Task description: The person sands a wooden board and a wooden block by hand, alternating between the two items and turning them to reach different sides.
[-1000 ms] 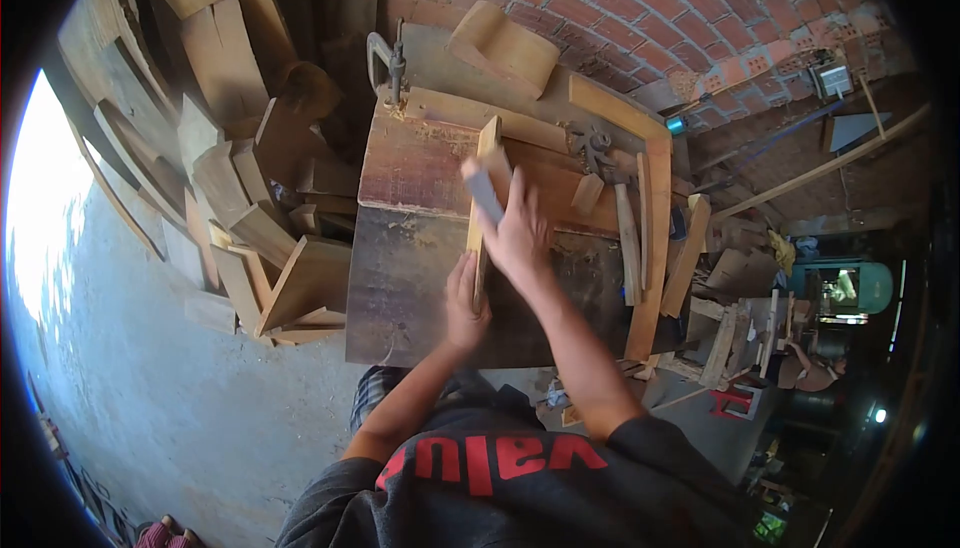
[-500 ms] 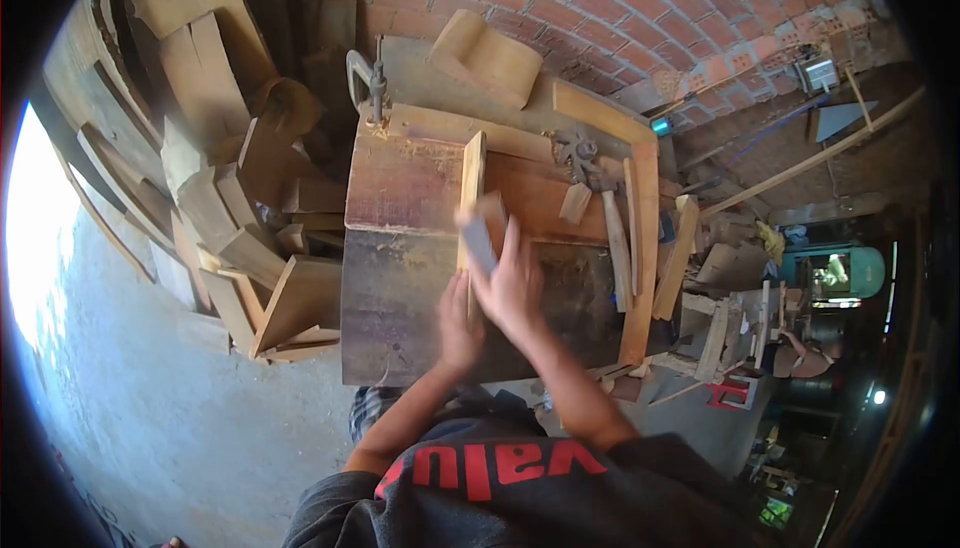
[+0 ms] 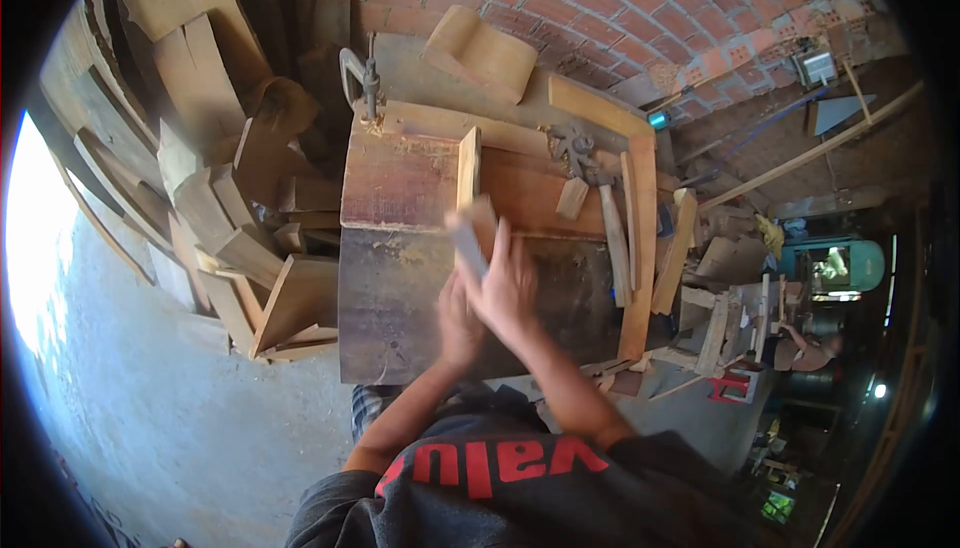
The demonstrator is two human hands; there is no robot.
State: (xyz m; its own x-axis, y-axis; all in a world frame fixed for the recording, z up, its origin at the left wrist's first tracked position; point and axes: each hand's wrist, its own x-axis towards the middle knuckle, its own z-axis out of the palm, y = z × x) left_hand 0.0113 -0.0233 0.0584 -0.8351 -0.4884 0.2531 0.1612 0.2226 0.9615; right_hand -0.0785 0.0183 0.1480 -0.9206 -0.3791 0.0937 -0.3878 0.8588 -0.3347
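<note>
A narrow wooden strip (image 3: 468,168) lies on the workbench (image 3: 390,288), pointing away from my body. My left hand (image 3: 459,326) is closed round its near end, and the fingers are partly hidden behind my other hand. My right hand (image 3: 509,293) grips a sanding block (image 3: 473,234), a small wooden block with a grey face, slightly blurred. The block rests on or just over the strip, ahead of my left hand. To the right lie a small wood offcut (image 3: 571,198) and a hammer-like tool with a wooden handle (image 3: 616,248).
A metal clamp (image 3: 371,88) stands at the bench's far left corner. A curved wooden piece (image 3: 480,53) and an angled wooden frame (image 3: 642,238) lie along the back and right. Stacked boards (image 3: 295,303) fill the left. A person (image 3: 800,350) is far off at right.
My right hand and the sanding block have moved slightly toward my body along the strip. My left hand stays at the near end. The view has shifted a little.
</note>
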